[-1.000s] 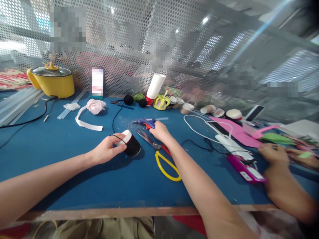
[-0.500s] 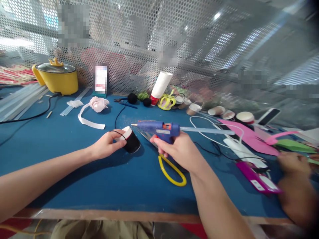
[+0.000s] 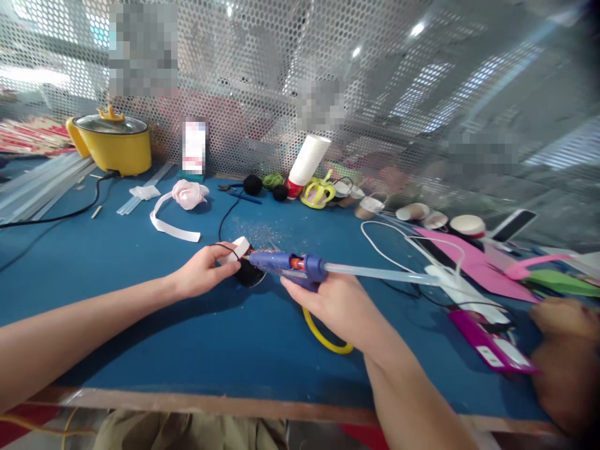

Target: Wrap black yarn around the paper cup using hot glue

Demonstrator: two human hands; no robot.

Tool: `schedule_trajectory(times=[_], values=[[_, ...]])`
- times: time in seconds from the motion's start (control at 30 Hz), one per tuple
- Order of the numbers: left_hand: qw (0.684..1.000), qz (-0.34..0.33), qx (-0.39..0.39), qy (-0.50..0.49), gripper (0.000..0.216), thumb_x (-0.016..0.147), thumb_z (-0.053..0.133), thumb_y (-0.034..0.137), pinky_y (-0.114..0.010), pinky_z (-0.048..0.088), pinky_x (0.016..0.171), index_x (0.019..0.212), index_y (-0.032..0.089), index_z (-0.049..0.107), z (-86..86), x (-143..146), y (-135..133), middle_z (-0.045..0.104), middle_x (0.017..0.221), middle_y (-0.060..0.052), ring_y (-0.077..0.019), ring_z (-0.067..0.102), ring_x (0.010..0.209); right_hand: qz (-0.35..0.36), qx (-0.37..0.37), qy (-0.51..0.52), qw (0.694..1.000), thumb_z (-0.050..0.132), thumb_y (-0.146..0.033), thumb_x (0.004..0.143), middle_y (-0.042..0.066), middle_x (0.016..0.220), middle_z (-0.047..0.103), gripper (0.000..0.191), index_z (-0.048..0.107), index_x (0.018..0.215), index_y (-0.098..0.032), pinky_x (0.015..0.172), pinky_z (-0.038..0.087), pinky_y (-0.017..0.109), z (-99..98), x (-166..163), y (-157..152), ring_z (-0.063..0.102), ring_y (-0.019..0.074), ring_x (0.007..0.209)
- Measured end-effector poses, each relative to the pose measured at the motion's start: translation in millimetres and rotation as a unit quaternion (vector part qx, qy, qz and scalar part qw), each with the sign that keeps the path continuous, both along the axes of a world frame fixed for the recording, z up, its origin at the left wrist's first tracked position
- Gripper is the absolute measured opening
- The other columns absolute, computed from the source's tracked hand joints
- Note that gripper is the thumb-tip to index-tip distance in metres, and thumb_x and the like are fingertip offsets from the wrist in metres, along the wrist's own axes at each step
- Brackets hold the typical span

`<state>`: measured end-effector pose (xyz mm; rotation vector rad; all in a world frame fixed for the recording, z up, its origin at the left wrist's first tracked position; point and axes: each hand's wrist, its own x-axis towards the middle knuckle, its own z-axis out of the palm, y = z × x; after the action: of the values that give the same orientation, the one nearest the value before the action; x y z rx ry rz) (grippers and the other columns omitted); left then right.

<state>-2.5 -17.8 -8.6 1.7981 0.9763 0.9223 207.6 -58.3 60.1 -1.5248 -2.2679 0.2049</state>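
Just left of the frame's centre, a black-and-white cup (image 3: pixel 249 275) is being held by the left grip (image 3: pixel 204 272); at centre, a blue glue gun (image 3: pixel 276 261) is being clasped by the right grip (image 3: pixel 335 306), its nozzle (image 3: pixel 247 257) being aimed at the cup.

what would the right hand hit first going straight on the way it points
Most likely the cup: the glue gun in the right hand points there. Whether the two touch is unclear.
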Motion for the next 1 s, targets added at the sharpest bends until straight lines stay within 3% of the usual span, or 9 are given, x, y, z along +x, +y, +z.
schedule_trajectory(times=[0.23, 0.57, 0.73, 0.87, 1.0], values=[[1.000, -0.007, 0.006, -0.003, 0.027, 0.078, 0.049, 0.032, -0.032, 0.040, 0.086, 0.086, 0.009, 0.062, 0.4, 0.1, 0.0, 0.059, 0.102, -0.012, -0.0234, 0.054, 0.094, 0.055, 0.030, 0.003, 0.998, 0.049, -0.021, 0.077, 0.004, 0.078, 0.068, 0.016, 0.062, 0.085, -0.019, 0.064, 0.047, 0.026, 2.4, -3.8, -0.7, 0.063, 0.0179, 0.069], [1.000, 0.002, 0.007, 0.004, 0.027, 0.077, 0.049, 0.035, -0.031, 0.042, 0.086, 0.080, 0.012, 0.062, 1.2, -0.2, -1.1, 0.060, 0.105, -0.011, -0.0236, 0.054, 0.097, 0.059, 0.036, -0.008, 0.998, 0.050, -0.019, 0.077, 0.005, 0.077, 0.068, 0.018, 0.062, 0.090, -0.018, 0.063, 0.048, 0.026, -0.2, -4.4, -1.2, 0.063, 0.0182, 0.067], [1.000, 0.000, 0.009, 0.001, 0.026, 0.078, 0.049, 0.033, -0.033, 0.040, 0.090, 0.085, 0.011, 0.061, 0.2, 0.0, -1.1, 0.058, 0.110, -0.012, -0.0246, 0.053, 0.102, 0.023, 0.055, -0.014, 0.998, 0.050, -0.023, 0.077, 0.005, 0.074, 0.068, 0.015, 0.062, 0.084, -0.019, 0.061, 0.047, 0.027, 0.2, -3.9, -0.5, 0.063, 0.0194, 0.067], [1.000, 0.003, 0.015, -0.005, 0.025, 0.077, 0.050, 0.034, -0.033, 0.040, 0.091, 0.082, 0.012, 0.061, -1.5, -0.6, -0.9, 0.056, 0.114, -0.013, -0.0258, 0.051, 0.107, 0.035, 0.039, -0.011, 0.999, 0.050, -0.022, 0.076, 0.003, 0.071, 0.067, 0.013, 0.063, 0.080, -0.020, 0.059, 0.046, 0.026, 1.0, -4.3, -0.9, 0.062, 0.0178, 0.063], [1.000, 0.002, 0.013, -0.005, 0.026, 0.077, 0.050, 0.034, -0.033, 0.038, 0.093, 0.085, 0.012, 0.061, -1.7, -0.8, -1.0, 0.056, 0.115, -0.013, -0.0256, 0.050, 0.109, -0.017, 0.039, -0.023, 0.999, 0.051, -0.028, 0.076, 0.004, 0.068, 0.067, 0.016, 0.063, 0.079, -0.018, 0.055, 0.045, 0.027, 0.5, -3.6, -0.5, 0.061, 0.0180, 0.058]])
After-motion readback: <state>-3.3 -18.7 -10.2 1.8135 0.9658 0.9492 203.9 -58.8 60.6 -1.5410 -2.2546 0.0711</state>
